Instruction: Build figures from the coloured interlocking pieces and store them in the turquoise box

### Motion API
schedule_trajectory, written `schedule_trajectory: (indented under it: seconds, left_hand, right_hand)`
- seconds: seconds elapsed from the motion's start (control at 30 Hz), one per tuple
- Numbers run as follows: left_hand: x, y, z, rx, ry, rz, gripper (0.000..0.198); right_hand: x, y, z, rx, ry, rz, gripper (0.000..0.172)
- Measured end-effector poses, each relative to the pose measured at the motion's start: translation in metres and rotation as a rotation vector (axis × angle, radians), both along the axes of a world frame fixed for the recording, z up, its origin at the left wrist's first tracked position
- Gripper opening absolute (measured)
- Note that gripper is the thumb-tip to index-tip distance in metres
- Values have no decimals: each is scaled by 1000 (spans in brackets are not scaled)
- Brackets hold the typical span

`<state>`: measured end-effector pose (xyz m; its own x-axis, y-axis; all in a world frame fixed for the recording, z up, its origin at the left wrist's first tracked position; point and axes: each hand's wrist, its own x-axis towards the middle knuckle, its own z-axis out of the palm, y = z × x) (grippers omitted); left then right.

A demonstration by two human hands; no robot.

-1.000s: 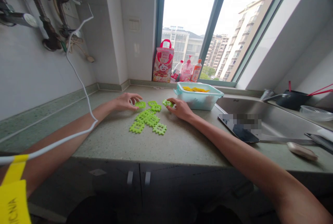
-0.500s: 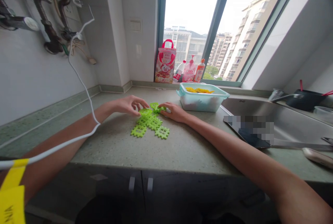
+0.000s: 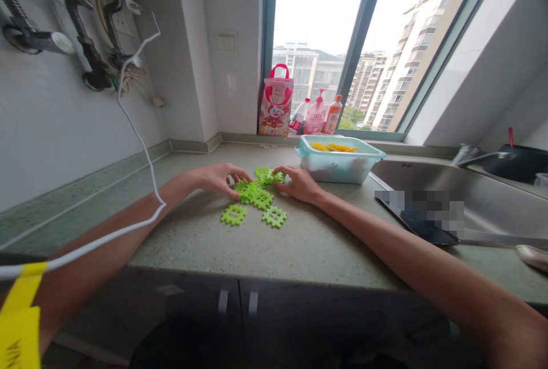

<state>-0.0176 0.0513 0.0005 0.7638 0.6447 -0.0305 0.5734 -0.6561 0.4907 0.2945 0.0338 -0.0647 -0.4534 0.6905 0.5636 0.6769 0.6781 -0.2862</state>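
Our left hand (image 3: 217,177) and right hand (image 3: 302,184) flank green pieces (image 3: 259,198).
Both curled, grip indiscernible; we should press lightly, evenly.

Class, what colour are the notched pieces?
The notched pieces are bright green; see the head view.

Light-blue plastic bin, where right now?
In the head view, right of centre, the light-blue plastic bin stands on the counter just beyond the right hand, immediately left of the steel sink.

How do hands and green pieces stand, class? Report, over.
Left hand left of green pieces, right hand at their right; grip unclear. Pieces bunched, some overlapping. White cable off left, clear of pieces.
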Motion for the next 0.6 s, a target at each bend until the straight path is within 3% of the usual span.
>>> schedule_trajectory:
  seconds: [0.2, 0.47, 0.6]
  left_hand:
    - [-1, 12, -17, 141, -32, 113, 62]
    - [0, 7, -15, 229, -119, 43, 58]
    - [5, 2, -14, 182, -98, 32, 60]
  right_hand:
    - [-11, -28, 12, 66, 65, 60, 30]
    - [-29, -43, 10, -6, -103, 51, 29]
    - [-29, -44, 11, -57, -120, 40, 38]
